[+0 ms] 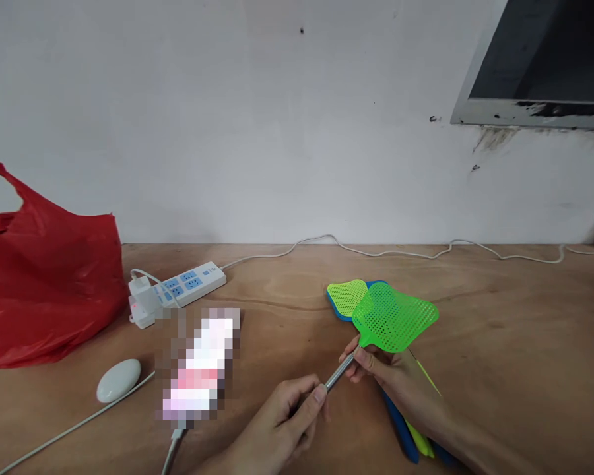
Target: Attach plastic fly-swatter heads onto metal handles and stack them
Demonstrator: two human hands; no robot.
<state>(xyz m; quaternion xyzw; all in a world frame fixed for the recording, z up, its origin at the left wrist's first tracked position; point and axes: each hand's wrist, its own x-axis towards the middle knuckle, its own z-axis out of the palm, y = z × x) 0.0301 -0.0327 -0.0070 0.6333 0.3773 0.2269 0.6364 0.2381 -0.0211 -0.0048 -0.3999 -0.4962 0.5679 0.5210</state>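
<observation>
A bright green fly swatter (395, 318) with a perforated head is held above the wooden table. My left hand (290, 415) is closed around the lower end of its silver metal rod. Up near the base of the head, my right hand (371, 363) pinches the same rod between thumb and fingers. Behind and below it lie a yellow-green fly swatter (345, 298) and at least one blue fly swatter (402, 432), stacked on the table. Their handles pass under my right forearm, which hides their middle parts.
To the left are a red plastic bag (54, 277), a white power strip (202, 285) with a plugged-in charger, a white mouse-like object (119, 380) and a blurred-out phone (200, 369) on a cable. A white cord (386, 253) runs along the wall.
</observation>
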